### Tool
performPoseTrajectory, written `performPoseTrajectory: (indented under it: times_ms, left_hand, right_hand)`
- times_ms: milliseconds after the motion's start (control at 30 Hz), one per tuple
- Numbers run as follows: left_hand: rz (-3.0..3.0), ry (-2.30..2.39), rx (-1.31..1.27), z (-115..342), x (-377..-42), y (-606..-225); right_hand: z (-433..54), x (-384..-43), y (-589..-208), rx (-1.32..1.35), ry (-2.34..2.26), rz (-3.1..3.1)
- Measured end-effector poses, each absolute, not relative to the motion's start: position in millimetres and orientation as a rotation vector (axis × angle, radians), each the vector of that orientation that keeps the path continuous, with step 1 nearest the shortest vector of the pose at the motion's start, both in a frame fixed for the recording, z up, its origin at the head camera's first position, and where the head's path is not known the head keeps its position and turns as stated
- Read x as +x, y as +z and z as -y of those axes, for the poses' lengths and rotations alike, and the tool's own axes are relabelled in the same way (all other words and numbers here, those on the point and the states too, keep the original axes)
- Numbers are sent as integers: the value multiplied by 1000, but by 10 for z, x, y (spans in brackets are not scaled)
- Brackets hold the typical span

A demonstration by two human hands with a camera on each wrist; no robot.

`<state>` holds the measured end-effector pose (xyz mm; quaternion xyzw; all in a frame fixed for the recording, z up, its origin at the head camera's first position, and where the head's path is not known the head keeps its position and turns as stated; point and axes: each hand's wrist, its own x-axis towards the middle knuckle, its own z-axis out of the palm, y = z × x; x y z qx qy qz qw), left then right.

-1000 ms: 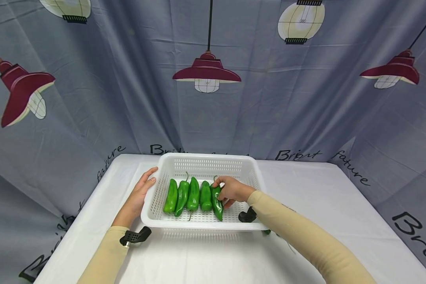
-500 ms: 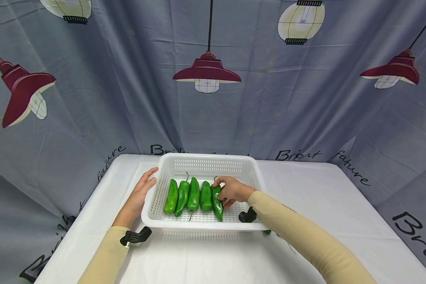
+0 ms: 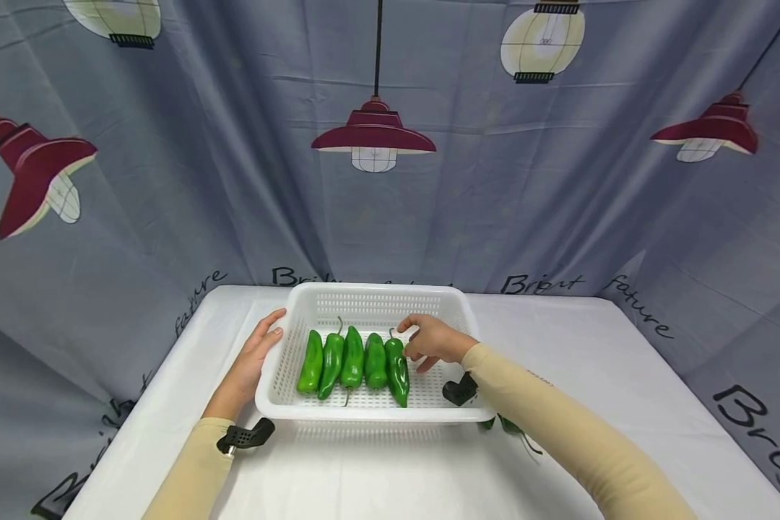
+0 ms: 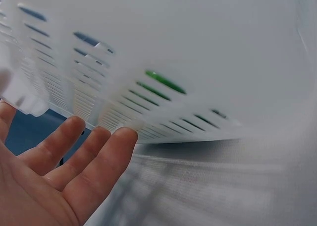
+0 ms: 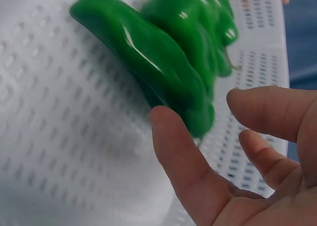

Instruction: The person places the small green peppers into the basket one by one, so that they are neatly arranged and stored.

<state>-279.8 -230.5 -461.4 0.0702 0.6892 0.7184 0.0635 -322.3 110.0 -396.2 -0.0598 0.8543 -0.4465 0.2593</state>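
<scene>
A white plastic basket [image 3: 370,414] with slotted walls holds several green peppers [image 3: 352,359] side by side in a row. My left hand [image 3: 245,368] rests against the basket's left side. In the left wrist view its fairly straight fingers [image 4: 101,174] touch the slotted wall [image 4: 223,52]. Inside the basket, my right hand [image 3: 434,341] hovers just right of the rightmost pepper [image 3: 398,373]. The right wrist view has that hand [image 5: 247,171] with thumb and fingers spread and nothing between them. The glossy pepper [image 5: 143,52] lies on the perforated floor close to a fingertip.
Green peppers [image 3: 510,426] lie on the white tablecloth [image 3: 364,477] near the basket's front right corner, partly hidden by the right forearm. A grey-blue curtain [image 3: 253,180] printed with lamps hangs behind the table.
The right hand has let go of the rightmost pepper and shifted slightly right and up. That pepper stays in the row. More of a pepper outside the basket shows. The left hand has kept its place.
</scene>
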Motion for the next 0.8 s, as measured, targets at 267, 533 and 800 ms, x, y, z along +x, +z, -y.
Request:
performPoseTrajectory:
  times_ms: [267, 533, 800]
  left_hand:
    - [-2090, 2173, 235, 2328, -2774, -4614]
    - [-2097, 2169, 230, 2309, -2789, -4623]
    - [-2101, 2166, 239, 2299, -2806, -4642]
  right_hand:
    - [-1303, -3288, -3735, -148, -1239, -2342]
    - [-1600, -3262, -3487, -156, -1303, -2335]
    - [-1949, -3230, -3324, -134, -1329, -2363]
